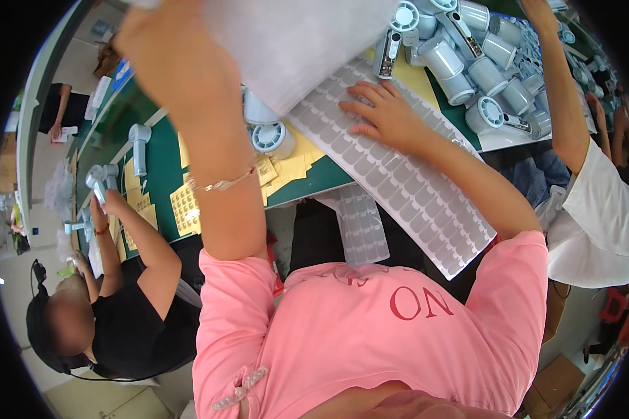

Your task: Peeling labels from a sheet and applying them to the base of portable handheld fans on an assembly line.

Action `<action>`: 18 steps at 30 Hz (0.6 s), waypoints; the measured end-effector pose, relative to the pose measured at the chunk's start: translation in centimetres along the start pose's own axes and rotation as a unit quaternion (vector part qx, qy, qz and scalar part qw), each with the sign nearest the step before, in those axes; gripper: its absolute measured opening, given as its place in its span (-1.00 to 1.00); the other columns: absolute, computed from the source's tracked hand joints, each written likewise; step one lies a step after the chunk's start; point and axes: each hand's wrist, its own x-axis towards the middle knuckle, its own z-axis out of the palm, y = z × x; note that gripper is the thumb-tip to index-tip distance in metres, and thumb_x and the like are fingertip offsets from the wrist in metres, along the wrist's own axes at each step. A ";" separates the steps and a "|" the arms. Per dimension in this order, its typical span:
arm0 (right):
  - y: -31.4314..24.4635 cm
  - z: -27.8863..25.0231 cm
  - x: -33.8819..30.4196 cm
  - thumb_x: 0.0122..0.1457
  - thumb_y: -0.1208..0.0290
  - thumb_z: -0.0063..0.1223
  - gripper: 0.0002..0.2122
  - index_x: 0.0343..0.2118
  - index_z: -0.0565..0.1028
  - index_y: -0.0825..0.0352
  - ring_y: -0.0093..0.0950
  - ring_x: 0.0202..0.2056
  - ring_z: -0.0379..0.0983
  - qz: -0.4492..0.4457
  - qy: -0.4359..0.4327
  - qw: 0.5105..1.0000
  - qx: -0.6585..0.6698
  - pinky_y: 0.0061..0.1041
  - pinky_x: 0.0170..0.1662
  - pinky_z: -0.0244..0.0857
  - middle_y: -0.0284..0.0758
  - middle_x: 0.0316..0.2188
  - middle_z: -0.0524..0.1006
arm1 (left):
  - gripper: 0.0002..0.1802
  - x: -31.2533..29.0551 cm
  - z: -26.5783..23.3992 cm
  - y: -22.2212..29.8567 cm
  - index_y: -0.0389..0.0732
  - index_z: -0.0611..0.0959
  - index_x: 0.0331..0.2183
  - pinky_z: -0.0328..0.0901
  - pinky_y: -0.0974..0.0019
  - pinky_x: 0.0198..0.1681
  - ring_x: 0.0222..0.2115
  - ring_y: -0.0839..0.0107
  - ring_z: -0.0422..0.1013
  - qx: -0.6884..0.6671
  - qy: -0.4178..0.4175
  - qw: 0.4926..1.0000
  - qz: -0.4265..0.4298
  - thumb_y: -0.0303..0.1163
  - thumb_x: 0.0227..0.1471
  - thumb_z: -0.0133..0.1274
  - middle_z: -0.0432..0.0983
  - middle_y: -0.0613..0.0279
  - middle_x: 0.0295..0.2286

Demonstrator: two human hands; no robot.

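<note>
My left hand (178, 59), raised high and blurred, has its fingers closed at the top edge on a large thin white sheet (293, 42), which lifts above the bench. Its fingertips are partly cut off by the frame. My right hand (384, 115) lies flat with fingers spread on a long sheet of grey rounded stickers (426, 199). That sticker sheet slants from the bench over its edge toward my right elbow. A pale blue handheld fan (271, 138) stands beside my left forearm. Just beyond my right hand is another fan with an opened handle (387, 52).
Many pale blue fan parts (493, 73) are heaped at the right. Yellow sticker cards (186, 209) lie on the green bench (307, 183). A smaller sticker sheet (363, 227) hangs by my lap. A co-worker in black (136, 307) holds a fan at left; another person's arm (562, 91) reaches in at right.
</note>
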 end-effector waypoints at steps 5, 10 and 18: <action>0.0 0.2 -0.2 0.17 0.00 -0.09 -0.56 0.03 0.41 0.13 -0.28 0.19 0.12 0.013 -0.017 1.000 -0.005 -0.05 0.25 -0.14 -0.27 0.07 0.31 | -0.52 1.1 0.1 1.3 -0.50 0.53 -0.16 0.34 0.38 -0.17 -0.28 0.37 0.47 0.003 0.075 0.997 -0.026 -0.25 0.05 0.15 0.53 0.02 -0.25; 0.3 0.3 -0.4 0.15 0.01 -0.04 -0.54 0.05 0.40 0.14 -0.26 0.19 0.13 -0.001 0.015 1.000 0.017 0.00 0.24 -0.16 -0.24 0.08 0.35 | -0.54 1.9 -0.8 1.6 -0.48 0.54 -0.17 0.32 0.36 -0.18 -0.29 0.34 0.47 0.053 0.200 0.978 0.028 -0.23 0.06 0.13 0.54 0.02 -0.26; 1.0 -1.2 -0.3 -0.02 0.51 0.14 -0.86 -0.34 0.56 0.30 -0.22 -0.14 0.42 0.075 0.139 0.961 0.226 -0.36 -0.05 0.28 -0.23 -0.25 0.54 | -0.57 8.9 -4.0 6.3 -0.45 0.57 -0.22 0.32 0.30 -0.20 -0.30 0.28 0.48 0.097 0.198 0.957 0.191 -0.22 0.06 0.12 0.56 0.03 -0.29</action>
